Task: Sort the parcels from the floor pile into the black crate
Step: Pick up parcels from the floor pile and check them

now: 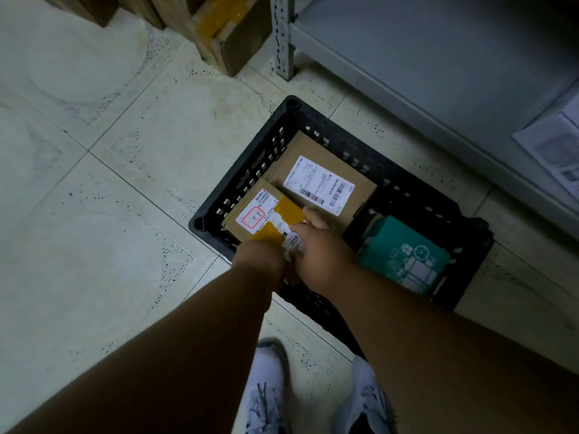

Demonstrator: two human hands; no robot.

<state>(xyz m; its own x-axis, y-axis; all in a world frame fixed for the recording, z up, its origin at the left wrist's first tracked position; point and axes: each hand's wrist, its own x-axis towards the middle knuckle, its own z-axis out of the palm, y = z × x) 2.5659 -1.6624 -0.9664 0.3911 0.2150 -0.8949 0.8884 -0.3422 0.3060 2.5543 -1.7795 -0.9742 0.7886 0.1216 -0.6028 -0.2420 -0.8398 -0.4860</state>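
A black slotted crate [416, 198] stands on the tiled floor in front of me. Inside lies a flat brown box with a white barcode label [319, 183], and a teal box with white drawings [404, 255] sits at the crate's right end. A smaller brown parcel with yellow tape and a red-stamped label [253, 211] rests at the crate's near left corner. My left hand [260, 261] grips its near edge. My right hand [319, 245] holds its right side, fingers curled over the top.
A grey metal shelf unit [438, 64] with a perforated post [282, 36] stands just behind the crate. Brown cartons [232, 32] are stacked at the top centre. A printed sheet [557, 145] lies on the shelf at right. My two pale shoes [269, 389] are below.
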